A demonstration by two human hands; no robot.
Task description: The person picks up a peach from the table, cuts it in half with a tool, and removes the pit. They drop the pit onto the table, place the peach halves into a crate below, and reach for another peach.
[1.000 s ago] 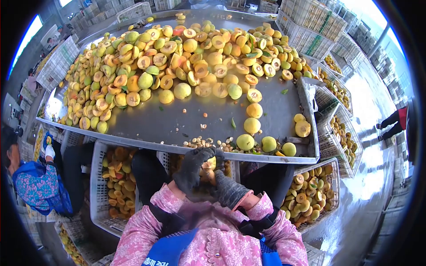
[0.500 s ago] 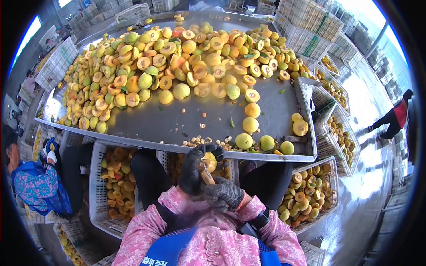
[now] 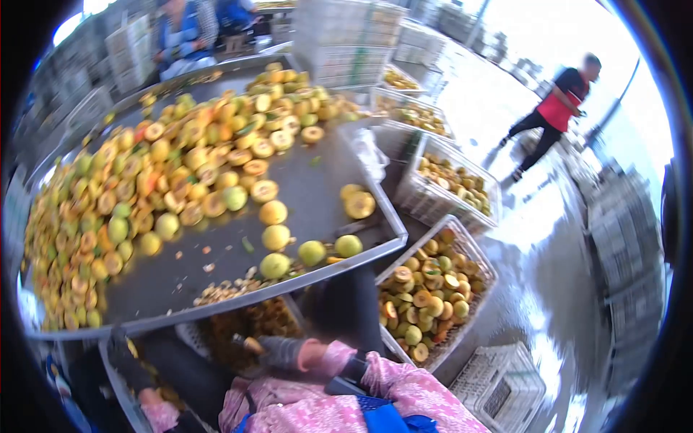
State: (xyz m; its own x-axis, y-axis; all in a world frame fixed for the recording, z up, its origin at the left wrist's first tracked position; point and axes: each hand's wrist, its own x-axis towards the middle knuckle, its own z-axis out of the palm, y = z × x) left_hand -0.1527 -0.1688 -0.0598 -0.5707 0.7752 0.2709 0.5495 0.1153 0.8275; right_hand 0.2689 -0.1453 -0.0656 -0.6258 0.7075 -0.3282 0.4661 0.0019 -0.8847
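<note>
My right hand [image 3: 281, 352], in a grey knit glove, is closed around a short wooden-handled knife [image 3: 253, 345]. Its metal tip points left, below the table's front edge. My left sleeve [image 3: 160, 416] reaches down at lower left beside a crate; the dark-gloved left hand is too dark and blurred to make out. Above both hands stands a metal table [image 3: 209, 289] bearing a heap of halved yellow peaches [image 3: 195, 155]. Several whole peaches [image 3: 275, 265] sit near its front edge, close to a scatter of pits [image 3: 229, 289].
A crate of peach halves [image 3: 471, 268] stands right of my knee, with another full crate [image 3: 469, 222] behind it. An overturned crate [image 3: 498, 382] rests on the wet floor [image 3: 527, 289]. A person in red and black [image 3: 563, 101] walks at upper right; others sit behind the table.
My view has swung right. My hands have parted: the right keeps the knife, while the left has dropped to the lower left. The peach they worked on is no longer visible between them.
</note>
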